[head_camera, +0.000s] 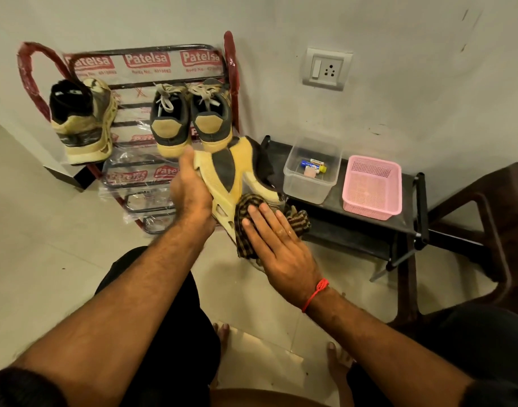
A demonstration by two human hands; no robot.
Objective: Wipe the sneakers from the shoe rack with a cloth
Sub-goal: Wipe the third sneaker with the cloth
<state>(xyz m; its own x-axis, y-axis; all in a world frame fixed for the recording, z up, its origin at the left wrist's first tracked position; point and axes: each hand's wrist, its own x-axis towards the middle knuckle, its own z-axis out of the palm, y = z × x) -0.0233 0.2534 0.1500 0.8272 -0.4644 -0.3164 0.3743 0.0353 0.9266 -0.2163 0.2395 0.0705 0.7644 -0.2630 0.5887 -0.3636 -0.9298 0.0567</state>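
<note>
Sneakers: 3 on rack (pixel 152 51), 1 in left grip (pixel 190 186); flat right hand (pixel 276 245) presses 1 cloth (pixel 247 205).

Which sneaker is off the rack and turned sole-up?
The sneaker gripped in the left hand, under the cloth; the other three sit on the rack.

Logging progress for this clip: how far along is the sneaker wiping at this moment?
Nothing is visibly finished. In hand: the left hand grips a sneaker sole-up while the right hand presses a checked cloth flat against its sole. Left: three sneakers sit on the shoe rack, a single one and a pair; whether any was wiped cannot be told.
</note>
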